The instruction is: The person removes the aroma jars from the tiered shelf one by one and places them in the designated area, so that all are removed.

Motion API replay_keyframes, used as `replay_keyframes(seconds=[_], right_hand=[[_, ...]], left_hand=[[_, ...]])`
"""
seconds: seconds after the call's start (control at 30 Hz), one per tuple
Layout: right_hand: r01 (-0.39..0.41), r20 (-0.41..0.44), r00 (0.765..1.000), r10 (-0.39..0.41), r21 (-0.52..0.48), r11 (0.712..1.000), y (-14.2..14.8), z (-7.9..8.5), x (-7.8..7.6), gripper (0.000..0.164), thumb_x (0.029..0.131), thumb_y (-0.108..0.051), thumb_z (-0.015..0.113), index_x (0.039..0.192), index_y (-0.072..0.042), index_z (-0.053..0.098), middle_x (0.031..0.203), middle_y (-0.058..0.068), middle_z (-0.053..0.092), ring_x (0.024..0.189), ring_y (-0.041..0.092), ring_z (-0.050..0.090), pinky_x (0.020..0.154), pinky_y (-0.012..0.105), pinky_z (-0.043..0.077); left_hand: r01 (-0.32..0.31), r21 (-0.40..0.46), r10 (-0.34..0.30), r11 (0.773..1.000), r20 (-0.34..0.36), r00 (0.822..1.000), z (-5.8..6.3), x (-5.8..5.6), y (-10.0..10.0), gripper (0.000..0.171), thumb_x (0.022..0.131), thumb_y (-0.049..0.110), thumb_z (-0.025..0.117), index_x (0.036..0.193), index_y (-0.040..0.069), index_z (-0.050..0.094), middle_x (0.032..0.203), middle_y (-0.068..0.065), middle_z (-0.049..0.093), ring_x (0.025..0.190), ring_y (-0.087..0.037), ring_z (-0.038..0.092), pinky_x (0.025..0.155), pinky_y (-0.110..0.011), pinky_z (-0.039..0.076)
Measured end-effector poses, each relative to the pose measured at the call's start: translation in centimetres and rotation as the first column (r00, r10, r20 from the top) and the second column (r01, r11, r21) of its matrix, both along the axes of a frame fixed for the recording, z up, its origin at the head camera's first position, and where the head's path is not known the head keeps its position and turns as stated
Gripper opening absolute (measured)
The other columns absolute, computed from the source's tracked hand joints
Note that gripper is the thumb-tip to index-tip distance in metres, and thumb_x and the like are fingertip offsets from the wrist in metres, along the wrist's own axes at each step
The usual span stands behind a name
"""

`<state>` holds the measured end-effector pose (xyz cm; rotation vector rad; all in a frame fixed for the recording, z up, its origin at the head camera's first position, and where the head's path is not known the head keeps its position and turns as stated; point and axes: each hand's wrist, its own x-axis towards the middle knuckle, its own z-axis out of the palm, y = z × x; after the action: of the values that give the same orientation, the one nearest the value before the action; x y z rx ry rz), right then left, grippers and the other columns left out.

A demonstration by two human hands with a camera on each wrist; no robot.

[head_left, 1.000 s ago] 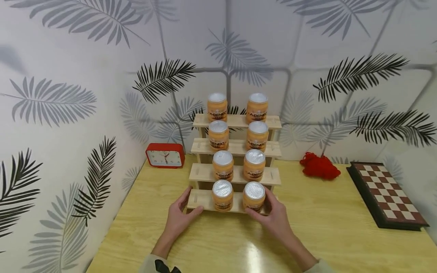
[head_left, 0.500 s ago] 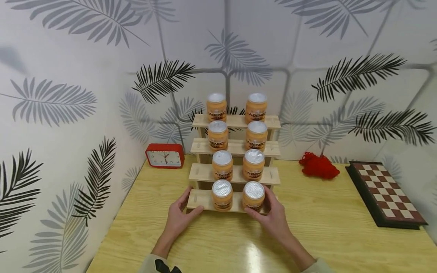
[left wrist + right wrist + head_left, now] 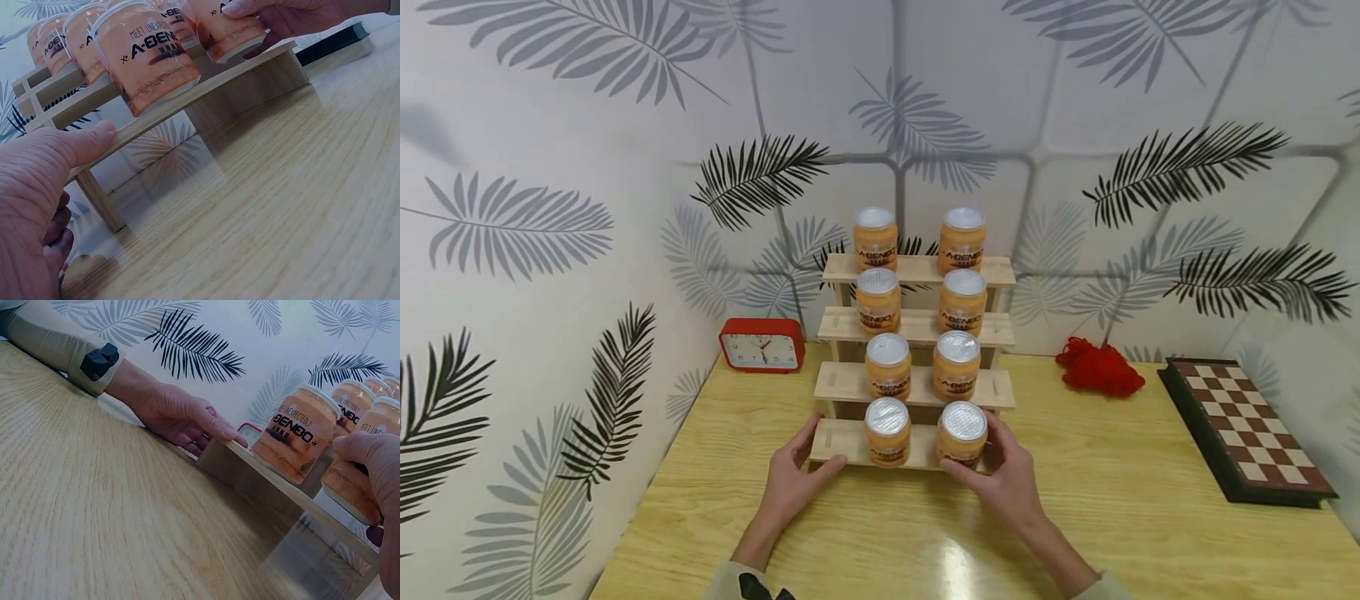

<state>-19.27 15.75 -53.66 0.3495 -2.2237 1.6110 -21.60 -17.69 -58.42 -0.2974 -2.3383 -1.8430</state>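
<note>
A stepped wooden display rack (image 3: pixel 842 437) stands on the table, two orange cans with silver lids on each tier. My left hand (image 3: pixel 792 477) holds the left end of the lowest tier. In the left wrist view its thumb (image 3: pixel 94 140) lies on the front edge, the fingers curled lower down beside the leg. My right hand (image 3: pixel 1009 479) grips the lowest tier's right can (image 3: pixel 961 451), thumb in front and fingers around the far right side. Beside it, apart, stands the lowest tier's left can (image 3: pixel 887 446). The right wrist view shows the gripped can (image 3: pixel 350 487) partly covered by the thumb.
A red alarm clock (image 3: pixel 762 346) sits left of the rack by the wall. To the right lie a red yarn bundle (image 3: pixel 1099 367) and a checkered board box (image 3: pixel 1247 425). Leaf-patterned wall covering rises behind and to the left.
The lowest tier's right can has shifted slightly rightward in my right hand, widening the gap to the left can. My left hand stays at the rack's end.
</note>
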Motion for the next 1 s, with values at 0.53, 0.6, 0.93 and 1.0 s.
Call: replay_keyframes(seconds=[0.53, 0.6, 0.93, 1.0], right_hand=[[0.057, -0.008, 0.998, -0.057, 0.041, 0.998, 1.9, 1.4, 1.3, 0.081, 0.069, -0.012, 0.1, 0.139, -0.003, 0.061, 0.128, 0.011, 0.071, 0.109, 0.008, 0.066, 0.089, 0.017, 0.055], [0.077, -0.018, 0.997, -0.076, 0.046, 0.996, 2.5, 1.5, 1.6, 0.081, 0.068, -0.01, 0.1, 0.139, -0.002, 0.062, 0.127, 0.012, 0.072, 0.107, 0.006, 0.066, 0.088, 0.015, 0.054], [0.151, -0.095, 0.985, -0.146, 0.043, 0.988, 4.8, 1.0, 2.8, 0.085, 0.061, 0.005, 0.099, 0.138, -0.001, 0.063, 0.127, 0.013, 0.071, 0.107, -0.004, 0.062, 0.085, 0.01, 0.052], [0.165, -0.102, 0.982, -0.162, 0.017, 0.986, 5.1, 1.1, 2.9, 0.086, 0.059, 0.008, 0.099, 0.137, 0.0, 0.063, 0.126, 0.01, 0.071, 0.106, -0.003, 0.064, 0.085, 0.01, 0.052]], left_hand=[[0.0, 0.015, 0.0, 1.0, 0.0, 1.0, 0.3, -0.1, 0.0, 0.082, 0.091, 0.014, 0.084, 0.16, 0.003, 0.04, 0.162, -0.014, 0.043, 0.148, -0.027, 0.043, 0.118, -0.054, 0.035], [0.002, 0.018, -0.002, 1.0, 0.006, 1.0, 0.4, -0.2, 0.1, 0.083, 0.091, 0.015, 0.084, 0.16, 0.004, 0.041, 0.162, -0.013, 0.043, 0.148, -0.026, 0.043, 0.118, -0.054, 0.035], [-0.007, 0.019, 0.006, 1.0, 0.02, 1.0, 0.4, 0.1, 0.2, 0.083, 0.09, 0.014, 0.085, 0.159, 0.001, 0.041, 0.161, -0.011, 0.044, 0.148, -0.026, 0.043, 0.118, -0.053, 0.035], [-0.005, 0.016, 0.005, 1.0, 0.019, 1.0, 0.4, 0.1, -0.1, 0.083, 0.09, 0.014, 0.084, 0.16, 0.001, 0.04, 0.162, -0.011, 0.044, 0.148, -0.026, 0.042, 0.118, -0.052, 0.035]])
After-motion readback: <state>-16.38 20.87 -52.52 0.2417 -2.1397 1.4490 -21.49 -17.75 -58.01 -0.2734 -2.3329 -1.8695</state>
